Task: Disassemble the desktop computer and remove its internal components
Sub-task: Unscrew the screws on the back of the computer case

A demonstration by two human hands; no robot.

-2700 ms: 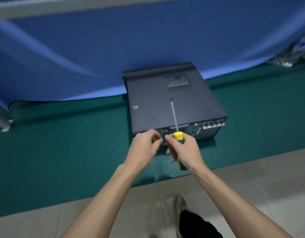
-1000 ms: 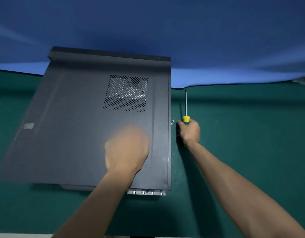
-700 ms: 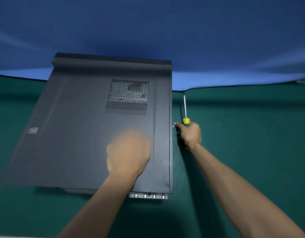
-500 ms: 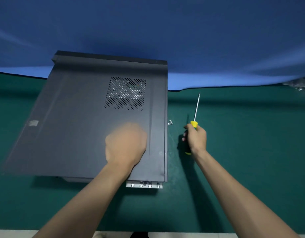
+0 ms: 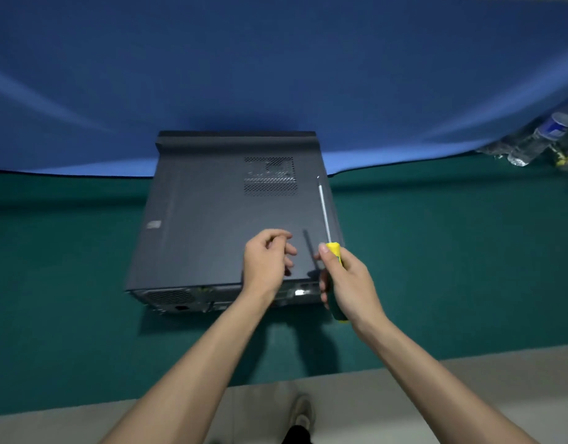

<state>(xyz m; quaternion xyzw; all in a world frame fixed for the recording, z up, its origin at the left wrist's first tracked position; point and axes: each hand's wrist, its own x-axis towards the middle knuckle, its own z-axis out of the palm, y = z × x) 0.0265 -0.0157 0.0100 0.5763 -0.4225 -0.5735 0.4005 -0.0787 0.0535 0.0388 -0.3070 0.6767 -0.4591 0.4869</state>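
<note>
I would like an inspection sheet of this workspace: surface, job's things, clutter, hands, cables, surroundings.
Surface: green mat on a pale floor.
Job's things: dark computer case lying flat, side panel on, rear ports toward the person; yellow-handled screwdriver, shaft pointing away.
Clutter: plastic bottles at the far right.
Hands: right hand grips the screwdriver; left hand above the case, fingers loosely curled, nothing visible in it.
Cables: nothing seen.
Surroundings: blue cloth backdrop; a shoe at the bottom.

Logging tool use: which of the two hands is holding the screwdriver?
The right hand grips the yellow-handled screwdriver, shaft pointing away. The left hand, fingers loosely curled, holds nothing visible.
</note>
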